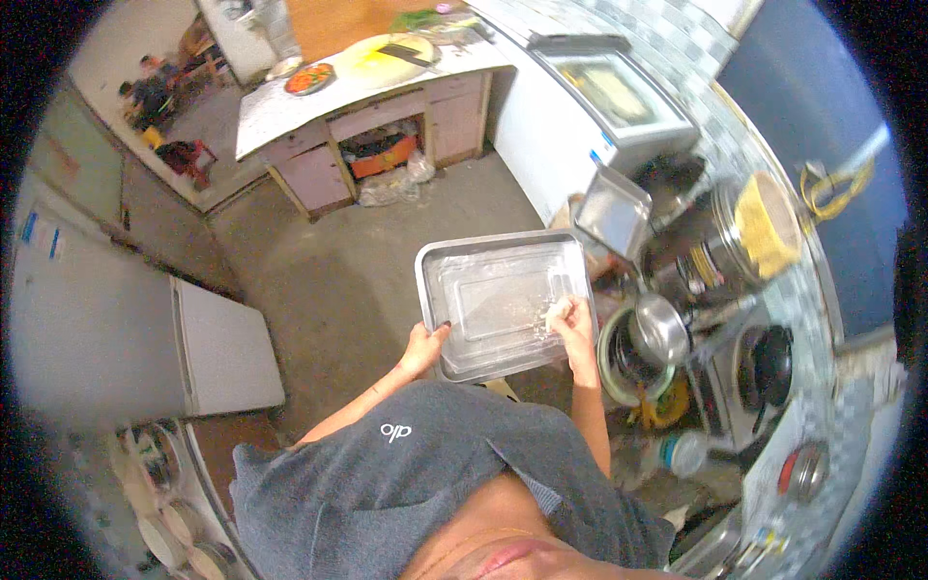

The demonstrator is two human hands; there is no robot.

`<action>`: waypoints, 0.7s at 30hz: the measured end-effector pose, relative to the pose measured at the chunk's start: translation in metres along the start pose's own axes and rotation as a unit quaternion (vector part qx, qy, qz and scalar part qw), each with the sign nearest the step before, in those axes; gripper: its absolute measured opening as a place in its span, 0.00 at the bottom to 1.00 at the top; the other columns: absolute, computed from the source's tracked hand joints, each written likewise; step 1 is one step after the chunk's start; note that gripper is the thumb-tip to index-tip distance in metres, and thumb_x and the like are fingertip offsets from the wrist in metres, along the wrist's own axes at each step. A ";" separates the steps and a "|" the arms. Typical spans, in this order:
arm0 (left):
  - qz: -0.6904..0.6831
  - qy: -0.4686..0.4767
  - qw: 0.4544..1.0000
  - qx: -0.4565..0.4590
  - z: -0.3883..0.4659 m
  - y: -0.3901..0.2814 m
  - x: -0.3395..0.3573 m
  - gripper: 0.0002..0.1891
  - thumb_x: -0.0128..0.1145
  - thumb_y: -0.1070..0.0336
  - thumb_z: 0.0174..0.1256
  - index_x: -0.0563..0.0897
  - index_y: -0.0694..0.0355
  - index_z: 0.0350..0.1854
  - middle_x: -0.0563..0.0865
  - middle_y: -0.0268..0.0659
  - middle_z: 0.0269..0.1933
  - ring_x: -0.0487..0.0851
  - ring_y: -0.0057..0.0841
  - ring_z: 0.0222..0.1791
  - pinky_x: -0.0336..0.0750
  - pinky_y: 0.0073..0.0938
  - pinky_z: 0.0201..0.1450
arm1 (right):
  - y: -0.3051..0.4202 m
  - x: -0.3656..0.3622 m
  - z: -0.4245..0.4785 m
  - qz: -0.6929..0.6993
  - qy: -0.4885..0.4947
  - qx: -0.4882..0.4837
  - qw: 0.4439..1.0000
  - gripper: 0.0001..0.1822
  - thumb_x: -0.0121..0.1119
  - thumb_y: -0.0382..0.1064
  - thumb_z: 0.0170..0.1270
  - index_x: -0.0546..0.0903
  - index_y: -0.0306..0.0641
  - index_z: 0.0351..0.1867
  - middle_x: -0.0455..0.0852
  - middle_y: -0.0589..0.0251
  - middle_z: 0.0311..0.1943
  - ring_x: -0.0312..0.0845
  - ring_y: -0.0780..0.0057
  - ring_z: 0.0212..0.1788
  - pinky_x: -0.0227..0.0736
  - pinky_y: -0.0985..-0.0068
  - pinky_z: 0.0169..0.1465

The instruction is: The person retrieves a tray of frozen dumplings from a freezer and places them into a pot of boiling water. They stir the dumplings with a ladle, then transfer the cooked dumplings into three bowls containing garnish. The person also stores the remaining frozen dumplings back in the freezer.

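In front of my body I hold a shallow rectangular metal tray [500,301] over the floor. My left hand [423,349] is shut on its left wall near the lower corner, with the thumb over the rim. Inside the tray, by the right wall, my right hand [575,322] has its fingers curled around a small whitish lump [557,315]; its material is unclear. Pale crumbs lie on the tray bottom beside those fingers. A thin whitish film streaks the metal.
To my right stand a ladle [661,330], a green-rimmed basin [609,384], a smaller metal tray [615,210] and a stove [736,391]. A chest freezer [540,138] and a white-topped counter [261,116] are ahead. Left is a white refrigerator [225,348]. People [148,90] sit in the far room.
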State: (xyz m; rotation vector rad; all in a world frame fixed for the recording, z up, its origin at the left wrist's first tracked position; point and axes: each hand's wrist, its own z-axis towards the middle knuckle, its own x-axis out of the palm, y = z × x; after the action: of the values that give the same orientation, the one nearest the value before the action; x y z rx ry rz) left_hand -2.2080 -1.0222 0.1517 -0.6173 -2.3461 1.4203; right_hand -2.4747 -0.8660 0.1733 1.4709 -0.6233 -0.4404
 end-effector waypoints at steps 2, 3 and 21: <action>-0.041 -0.015 0.998 0.032 0.044 -0.009 0.009 0.18 0.56 0.62 0.65 0.81 0.74 0.47 0.86 0.41 0.38 0.80 0.25 0.38 0.75 0.31 0.44 | 0.018 -0.005 0.050 0.207 0.022 0.032 0.978 0.22 0.64 0.34 0.59 0.71 0.41 0.55 0.79 0.65 0.43 0.77 0.72 0.41 0.73 0.72 0.46; -0.036 -0.027 0.998 0.045 0.066 -0.019 0.015 0.18 0.56 0.62 0.65 0.81 0.75 0.47 0.86 0.41 0.38 0.80 0.25 0.39 0.74 0.31 0.45 | 0.027 -0.007 0.074 0.310 0.027 0.052 0.949 0.22 0.64 0.36 0.60 0.71 0.41 0.55 0.79 0.65 0.42 0.77 0.73 0.41 0.73 0.73 0.45; -0.244 -0.250 0.937 0.023 0.410 -0.220 0.027 0.23 0.54 0.67 0.68 0.70 0.71 0.63 0.79 0.44 0.57 0.79 0.34 0.53 0.74 0.36 0.56 | 0.078 -0.080 0.412 0.406 -0.122 0.069 0.903 0.22 0.45 0.37 0.76 0.65 0.34 0.68 0.69 0.46 0.65 0.63 0.56 0.68 0.68 0.68 0.63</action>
State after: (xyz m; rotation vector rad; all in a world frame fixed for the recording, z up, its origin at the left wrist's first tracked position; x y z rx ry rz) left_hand -2.4725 -1.4051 0.1650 0.3795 -2.5592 1.4995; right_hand -2.8035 -1.1302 0.2372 1.1563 -1.4113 0.0851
